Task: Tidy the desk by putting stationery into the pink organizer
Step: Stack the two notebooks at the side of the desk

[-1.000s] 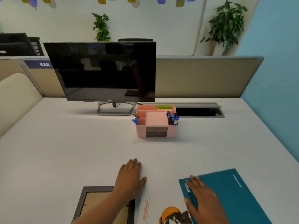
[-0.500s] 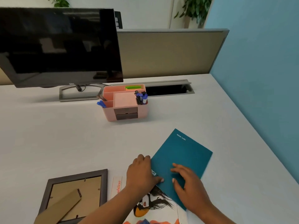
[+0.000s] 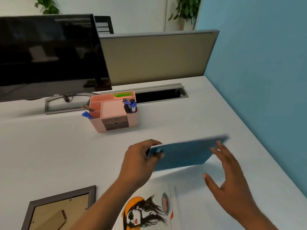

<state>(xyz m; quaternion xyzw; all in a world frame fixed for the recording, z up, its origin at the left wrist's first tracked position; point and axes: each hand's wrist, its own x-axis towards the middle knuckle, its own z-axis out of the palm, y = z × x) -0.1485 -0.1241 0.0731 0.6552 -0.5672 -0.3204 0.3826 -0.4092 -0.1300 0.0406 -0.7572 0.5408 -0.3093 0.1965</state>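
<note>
The pink organizer stands on the white desk in front of the monitor, with blue and black markers in its right compartment, green sticky notes at the back and blue pens poking out on the left. A teal notebook is lifted off the desk and tilted, blurred by motion. My left hand grips its left edge. My right hand is open with fingers spread at the notebook's right side, fingertips near its edge.
A black monitor on a grey stand fills the back left. A cable slot lies behind the organizer. A face-down picture frame and an illustrated sheet lie near me. A blue wall bounds the right.
The notebook has been raised from flat on the desk, held by my left hand. My right hand has come off its cover and opened. The view has shifted slightly closer.
</note>
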